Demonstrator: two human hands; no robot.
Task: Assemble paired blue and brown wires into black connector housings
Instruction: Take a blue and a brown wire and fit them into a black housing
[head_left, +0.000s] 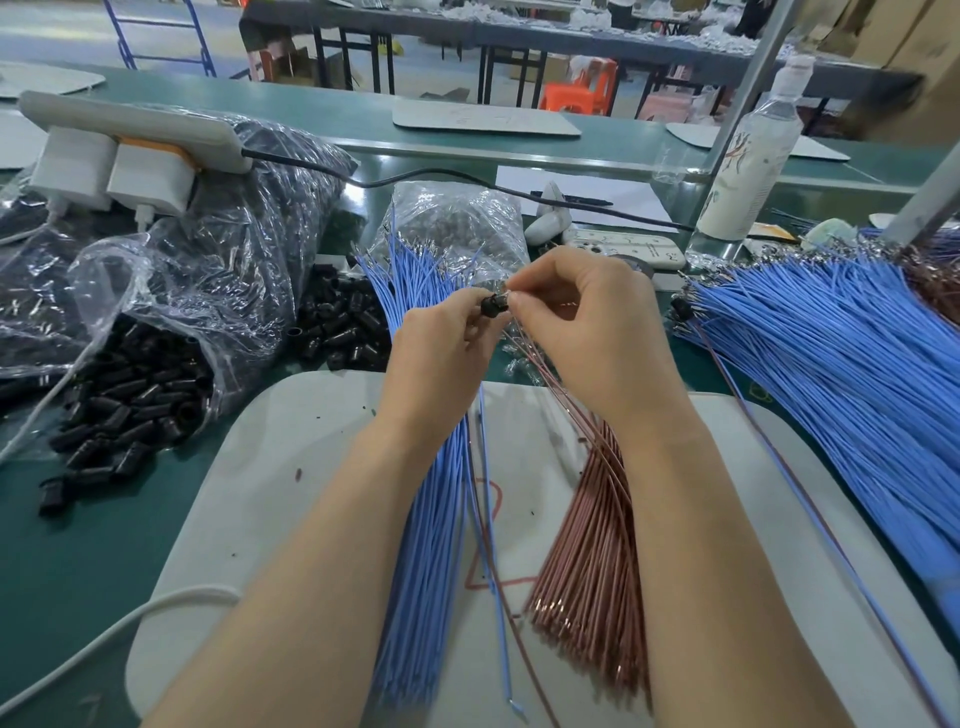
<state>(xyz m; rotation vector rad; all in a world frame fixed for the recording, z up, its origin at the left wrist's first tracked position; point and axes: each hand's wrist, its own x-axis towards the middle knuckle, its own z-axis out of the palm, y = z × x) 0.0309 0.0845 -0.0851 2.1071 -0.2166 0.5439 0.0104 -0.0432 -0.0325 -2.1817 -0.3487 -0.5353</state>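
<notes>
Glossy clear plastic bags (218, 270) hold matt black housings (130, 410).

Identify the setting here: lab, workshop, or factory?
Probably a factory wire-harness assembly line. Bulk bundles of blue wires and brown wires lie on the bench, a plastic bag spills loose black housings, and more worktables stand behind.

No text can be read (the bottle (744, 171) label is too blurred).
</notes>
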